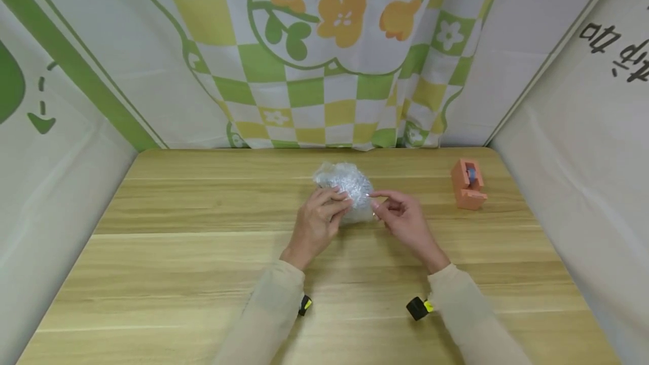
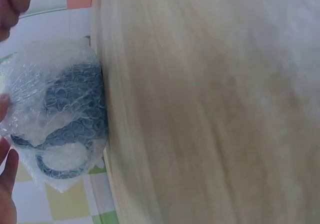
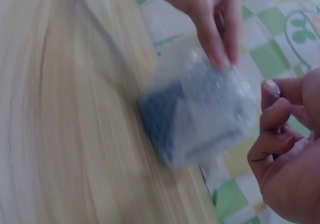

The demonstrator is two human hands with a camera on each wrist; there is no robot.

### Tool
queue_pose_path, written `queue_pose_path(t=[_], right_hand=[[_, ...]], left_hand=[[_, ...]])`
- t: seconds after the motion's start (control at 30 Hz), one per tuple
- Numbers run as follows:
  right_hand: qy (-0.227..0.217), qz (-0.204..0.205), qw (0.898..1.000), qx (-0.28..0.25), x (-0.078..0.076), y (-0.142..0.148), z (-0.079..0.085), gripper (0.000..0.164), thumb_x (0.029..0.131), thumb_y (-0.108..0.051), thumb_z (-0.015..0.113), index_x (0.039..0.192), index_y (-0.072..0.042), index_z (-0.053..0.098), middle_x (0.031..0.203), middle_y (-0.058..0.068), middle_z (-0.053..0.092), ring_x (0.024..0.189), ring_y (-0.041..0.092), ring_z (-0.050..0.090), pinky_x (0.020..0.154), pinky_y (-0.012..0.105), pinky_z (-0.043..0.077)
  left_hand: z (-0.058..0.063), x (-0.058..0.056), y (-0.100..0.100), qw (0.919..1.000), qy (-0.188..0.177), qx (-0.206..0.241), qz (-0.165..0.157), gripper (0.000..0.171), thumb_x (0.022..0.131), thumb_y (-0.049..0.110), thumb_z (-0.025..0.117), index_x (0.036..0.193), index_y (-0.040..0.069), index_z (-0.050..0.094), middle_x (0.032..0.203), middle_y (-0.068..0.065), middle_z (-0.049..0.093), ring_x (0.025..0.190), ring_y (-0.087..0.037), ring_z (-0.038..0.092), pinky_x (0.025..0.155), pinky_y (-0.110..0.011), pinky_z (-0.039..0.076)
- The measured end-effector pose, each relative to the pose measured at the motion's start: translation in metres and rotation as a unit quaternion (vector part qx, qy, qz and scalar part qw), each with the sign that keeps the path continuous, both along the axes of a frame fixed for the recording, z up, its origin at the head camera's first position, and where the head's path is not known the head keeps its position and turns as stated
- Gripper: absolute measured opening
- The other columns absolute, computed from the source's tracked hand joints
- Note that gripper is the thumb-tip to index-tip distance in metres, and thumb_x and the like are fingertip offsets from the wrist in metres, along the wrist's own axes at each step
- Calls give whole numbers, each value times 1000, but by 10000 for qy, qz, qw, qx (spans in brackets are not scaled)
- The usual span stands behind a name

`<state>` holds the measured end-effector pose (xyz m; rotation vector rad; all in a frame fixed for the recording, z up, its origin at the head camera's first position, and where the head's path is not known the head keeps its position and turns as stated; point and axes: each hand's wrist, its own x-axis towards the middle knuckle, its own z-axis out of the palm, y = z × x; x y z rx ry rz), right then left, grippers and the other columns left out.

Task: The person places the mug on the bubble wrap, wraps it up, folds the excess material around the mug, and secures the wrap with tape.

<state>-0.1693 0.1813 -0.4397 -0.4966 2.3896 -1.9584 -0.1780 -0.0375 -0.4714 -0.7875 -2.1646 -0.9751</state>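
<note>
A mug in bubble wrap [image 1: 355,185] sits near the table's far edge; its dark blue body and curved handle show through the wrap in the left wrist view [image 2: 75,94]. My left hand [image 1: 316,221] holds it from the left, fingers bent over the top and thumb toward me. Just off its right side is my right hand [image 1: 403,218], its other fingers curled in. Between that hand's index finger and thumb it pinches a small shiny clear bit, like tape [image 3: 271,88]. Blur softens the wrapped mug in the right wrist view.
A salmon-pink tape dispenser [image 1: 470,199] with a blue core stands at the back right of the wooden table [image 1: 177,275]. Behind the table hangs a green and yellow checked curtain [image 1: 324,94]. Pale fabric walls [image 1: 45,196] close in both sides.
</note>
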Motion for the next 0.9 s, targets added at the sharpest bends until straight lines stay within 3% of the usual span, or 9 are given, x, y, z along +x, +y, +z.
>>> queue_pose_path(t=[0.2,0.43,0.6,0.73,0.9], right_hand=[[200,-102,9997,-39,-1,-24,-2,23,98,-4,65,120,3,70,73,21,63,50,11,48,43,22,38],[317,-554,9977,224,-4,-36,-8,24,96,-2,68,120,4,71,74,22,67,70,40,65,50,19,43],[470,-750,9953,385,-4,-40,-12,23,95,-4,70,117,1,74,72,16,69,67,38,66,50,19,46],[516,-888,9932,549,-4,-41,-12,30,94,-9,73,124,-3,72,71,13,69,64,37,65,50,21,46],[400,-1095,9896,838,-5,-42,-10,36,93,-17,76,127,-8,71,65,8,67,56,22,61,51,23,47]], left_hand=[[0,1,4,9996,247,-9,132,16,81,-2,83,94,6,81,103,-11,76,107,-31,70,99,-40,53],[-1,2,4,9992,96,380,-3,14,80,-4,82,93,3,80,103,-13,76,108,-32,70,100,-38,53],[-1,3,2,9986,-156,498,-126,14,82,-2,82,95,1,80,107,-13,75,110,-30,70,103,-34,51],[0,3,0,9988,-216,420,-155,16,81,-1,83,96,2,79,107,-14,75,111,-30,69,104,-34,50],[0,2,-3,9985,-201,415,-288,19,79,-2,84,97,1,79,106,-14,75,111,-31,69,103,-35,50]])
